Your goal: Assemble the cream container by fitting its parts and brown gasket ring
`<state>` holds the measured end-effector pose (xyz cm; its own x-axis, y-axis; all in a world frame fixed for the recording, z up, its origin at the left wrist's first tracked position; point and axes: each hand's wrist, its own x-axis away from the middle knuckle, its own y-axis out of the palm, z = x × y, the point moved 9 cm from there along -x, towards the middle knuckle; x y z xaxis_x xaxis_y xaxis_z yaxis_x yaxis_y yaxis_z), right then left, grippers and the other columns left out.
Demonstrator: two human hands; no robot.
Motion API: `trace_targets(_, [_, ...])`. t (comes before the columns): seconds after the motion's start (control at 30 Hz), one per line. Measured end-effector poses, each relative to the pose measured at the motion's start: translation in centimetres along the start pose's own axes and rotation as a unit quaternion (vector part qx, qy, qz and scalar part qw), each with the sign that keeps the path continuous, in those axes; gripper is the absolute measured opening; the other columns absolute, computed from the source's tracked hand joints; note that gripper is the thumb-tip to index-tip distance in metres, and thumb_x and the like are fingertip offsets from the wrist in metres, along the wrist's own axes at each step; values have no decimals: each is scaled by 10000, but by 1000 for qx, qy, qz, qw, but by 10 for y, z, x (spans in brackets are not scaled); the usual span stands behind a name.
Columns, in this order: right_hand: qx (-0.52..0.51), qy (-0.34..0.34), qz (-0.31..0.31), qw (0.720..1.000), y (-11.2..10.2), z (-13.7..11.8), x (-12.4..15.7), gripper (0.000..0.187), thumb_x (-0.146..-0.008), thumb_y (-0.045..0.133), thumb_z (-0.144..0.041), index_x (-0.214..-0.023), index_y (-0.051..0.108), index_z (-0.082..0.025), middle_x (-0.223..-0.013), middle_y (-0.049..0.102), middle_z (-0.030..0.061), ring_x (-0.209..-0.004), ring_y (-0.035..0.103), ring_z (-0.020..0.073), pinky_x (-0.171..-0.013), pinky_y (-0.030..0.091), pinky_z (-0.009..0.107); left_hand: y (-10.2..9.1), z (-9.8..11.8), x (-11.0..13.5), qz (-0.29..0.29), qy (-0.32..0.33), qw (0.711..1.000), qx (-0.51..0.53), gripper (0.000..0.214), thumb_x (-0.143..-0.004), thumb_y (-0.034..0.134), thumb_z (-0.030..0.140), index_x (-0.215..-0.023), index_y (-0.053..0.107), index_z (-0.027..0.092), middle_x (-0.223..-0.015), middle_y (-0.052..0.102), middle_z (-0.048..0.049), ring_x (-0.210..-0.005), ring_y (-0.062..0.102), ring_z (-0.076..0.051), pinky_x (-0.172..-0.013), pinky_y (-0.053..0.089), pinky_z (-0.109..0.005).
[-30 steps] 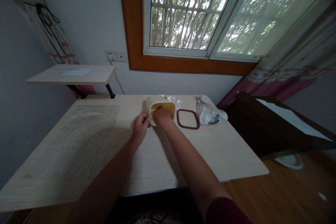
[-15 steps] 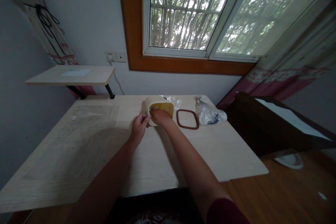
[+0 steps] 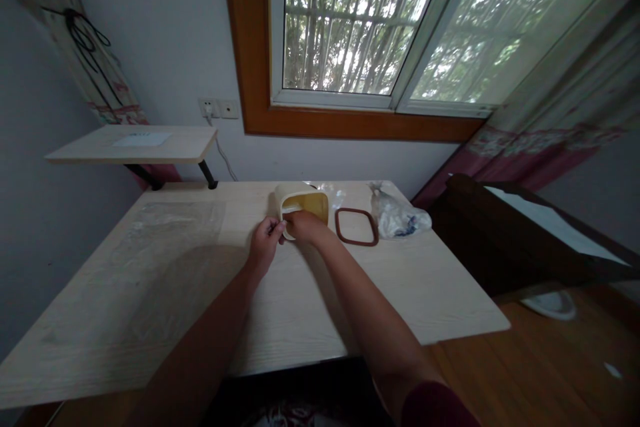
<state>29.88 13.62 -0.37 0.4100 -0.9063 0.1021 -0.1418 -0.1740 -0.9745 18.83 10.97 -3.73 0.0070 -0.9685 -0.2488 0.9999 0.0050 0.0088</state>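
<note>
A cream-coloured plastic bin with a yellowish inside [image 3: 320, 203] lies on its side on the table, its opening turned towards me. My left hand [image 3: 265, 237] is closed on the bin's left rim, thumb and fingers pinched together. Through the opening reaches my right hand [image 3: 303, 225], its curled fingers at the inner left wall near my left fingertips. What those fingers hold, if anything, is too small and dark to make out. Just right of the bin lies a brown square ring with rounded corners [image 3: 376, 230], apart from both hands.
A crumpled clear plastic bag [image 3: 400, 213] lies at the table's back right. Flat clear plastic sheeting [image 3: 170, 233] covers part of the left side. A small raised shelf [image 3: 190, 147] stands at the back left, and a dark piece of furniture [image 3: 500, 233] is beside the table's right edge.
My right hand has shifted slightly inside the bin, lower and nearer its left rim. My left hand keeps its hold, and the bin stays in about the same place.
</note>
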Motion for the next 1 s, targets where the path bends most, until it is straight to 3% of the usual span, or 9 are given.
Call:
trace_targets(0.4, [26,-18,60,998,-17,-21,68,370,-949,489,-209,-1256,692,-238,-1124,765,95,-1051,676,250,-937,455,354,-2,3,2,15,-2,1000,-12,301,-871,645,472,-765,561,203,-581,561,36,-551,534,-122,-559,414,-231])
trace_targets(0.57, [28,-15,96,995,-16,-22,93,503,-931,479,-173,-1416,587,-252,-1423,629,59,-1106,663,238,-992,465,367,-2,4,2,19,-2,1000,-21,306,-869,645,476,-764,555,202,-584,561,37,-545,532,-119,-551,418,-230])
trace_targets(0.83, [47,96,115,988,-5,14,104,564,-916,449,-160,-1474,516,-199,-1538,505,84,-1180,665,220,-1013,493,380,-2,4,2,23,-6,1000,-16,305,-867,643,471,-751,549,206,-589,566,32,-542,535,-119,-542,414,-229])
trace_targets(1.0, [37,115,126,985,0,11,100,584,-906,450,-173,-1489,490,-164,-1552,488,93,-1191,663,223,-1014,505,361,-3,3,2,25,-8,1000,-14,315,-859,643,488,-747,552,208,-587,554,36,-542,529,-120,-544,412,-229])
